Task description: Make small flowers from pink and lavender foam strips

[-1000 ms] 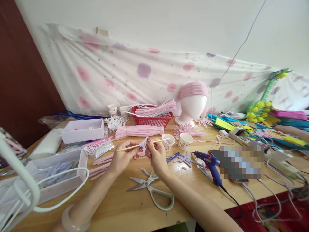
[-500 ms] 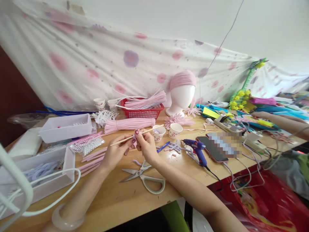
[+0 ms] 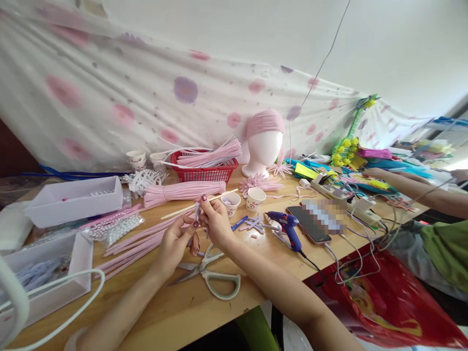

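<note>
My right hand point(image 3: 216, 220) pinches a thin wooden stick point(image 3: 177, 213), which slants across behind the fingers toward a paper cup. Below and to its left, my left hand point(image 3: 175, 243) has thumb and fingers pinched on a short pale purple pipe cleaner point(image 3: 197, 213) that runs up to the right hand's fingertips. Whether the pipe cleaner touches the stick is hidden by the fingers. Open scissors point(image 3: 199, 268) lie on the table under both hands. Cut purple pieces point(image 3: 254, 222) and a blue pen point(image 3: 240, 223) are right of my right hand.
Two paper cups point(image 3: 256, 199) stand behind the hands. A blue glue gun point(image 3: 288, 225) and a phone point(image 3: 309, 225) lie to the right. Pink pipe cleaners point(image 3: 186, 191), a red basket point(image 3: 204, 174) and a foam head point(image 3: 263, 151) are behind. Another person's arm point(image 3: 405, 183) reaches in at right.
My left hand has let go of the stick and moved down, now pinching the purple pipe cleaner. My right hand keeps the stick. The view has shifted slightly right.
</note>
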`<state>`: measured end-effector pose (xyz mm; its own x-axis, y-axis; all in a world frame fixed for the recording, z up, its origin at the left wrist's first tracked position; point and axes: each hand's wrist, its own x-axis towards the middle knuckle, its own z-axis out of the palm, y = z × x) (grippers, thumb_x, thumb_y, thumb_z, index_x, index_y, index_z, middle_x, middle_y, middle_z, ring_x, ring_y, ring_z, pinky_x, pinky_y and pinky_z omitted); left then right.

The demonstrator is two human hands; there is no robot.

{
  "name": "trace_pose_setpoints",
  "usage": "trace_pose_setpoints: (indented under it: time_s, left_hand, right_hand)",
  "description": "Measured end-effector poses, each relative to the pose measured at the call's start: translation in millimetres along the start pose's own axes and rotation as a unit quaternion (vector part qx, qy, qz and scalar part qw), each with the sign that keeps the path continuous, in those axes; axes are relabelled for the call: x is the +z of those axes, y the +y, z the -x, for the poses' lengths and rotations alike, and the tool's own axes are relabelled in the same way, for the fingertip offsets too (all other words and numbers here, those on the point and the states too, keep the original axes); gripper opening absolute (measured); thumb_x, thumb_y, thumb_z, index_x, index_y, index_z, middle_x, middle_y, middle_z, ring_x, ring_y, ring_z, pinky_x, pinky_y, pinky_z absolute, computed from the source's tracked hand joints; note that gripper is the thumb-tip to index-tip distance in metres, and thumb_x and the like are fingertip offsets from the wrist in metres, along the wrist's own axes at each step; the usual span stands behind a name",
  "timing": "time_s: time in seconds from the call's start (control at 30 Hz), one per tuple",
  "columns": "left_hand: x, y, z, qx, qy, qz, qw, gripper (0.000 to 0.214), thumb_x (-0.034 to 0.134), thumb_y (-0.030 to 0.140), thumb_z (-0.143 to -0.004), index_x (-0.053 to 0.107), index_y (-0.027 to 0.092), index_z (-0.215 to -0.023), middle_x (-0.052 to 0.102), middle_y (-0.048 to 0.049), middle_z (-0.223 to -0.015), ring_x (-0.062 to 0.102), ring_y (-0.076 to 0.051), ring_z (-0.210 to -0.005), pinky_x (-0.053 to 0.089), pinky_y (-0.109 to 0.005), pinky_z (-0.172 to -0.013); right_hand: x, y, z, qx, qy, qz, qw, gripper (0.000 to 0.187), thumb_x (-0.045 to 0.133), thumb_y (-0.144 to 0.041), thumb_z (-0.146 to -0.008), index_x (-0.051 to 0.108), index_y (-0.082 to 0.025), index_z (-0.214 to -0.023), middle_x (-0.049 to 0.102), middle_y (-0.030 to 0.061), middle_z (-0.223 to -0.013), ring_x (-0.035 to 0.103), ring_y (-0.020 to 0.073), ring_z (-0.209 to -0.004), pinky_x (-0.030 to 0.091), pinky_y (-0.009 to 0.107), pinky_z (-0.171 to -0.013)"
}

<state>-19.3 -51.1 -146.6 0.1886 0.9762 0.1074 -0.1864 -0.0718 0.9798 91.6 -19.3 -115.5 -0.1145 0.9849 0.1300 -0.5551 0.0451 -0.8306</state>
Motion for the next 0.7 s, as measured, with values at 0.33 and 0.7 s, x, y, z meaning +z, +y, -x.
trace_pose_setpoints:
  time_s: [0.33, 0.7]
  left_hand:
    - [8.5, -5, 6, -0.016, -0.018, -0.021, 0.999, 0.038, 0.065, 0.055, -0.078, 0.050, 0.020, -0.077, 0.063, 0.0039, -0.053, 0.051, -0.010, -0.040, 0.041, -0.021, -0.044]
    - [-10.3, 7, -8, 0.054, 0.084, -0.034, 0.994, 0.036, 0.078, 0.047, -0.069, 0.066, 0.016, -0.085, 0.054, 0.0048, -0.062, 0.047, -0.010, -0.055, 0.037, -0.021, -0.052]
  right_hand:
    - [-6, -4, -6, 0.020, 0.013, -0.037, 0.999, 0.042, 0.082, -0.048, -0.062, 0.053, -0.017, -0.068, 0.038, -0.0107, -0.051, 0.019, 0.0011, -0.038, 0.011, 0.018, -0.036]
    - [-6, -3, -7, -0.013, -0.030, -0.012, 0.999, 0.048, 0.082, -0.053, -0.062, 0.051, -0.017, -0.065, 0.040, -0.0098, -0.050, 0.026, 0.0015, -0.037, 0.018, 0.018, -0.038]
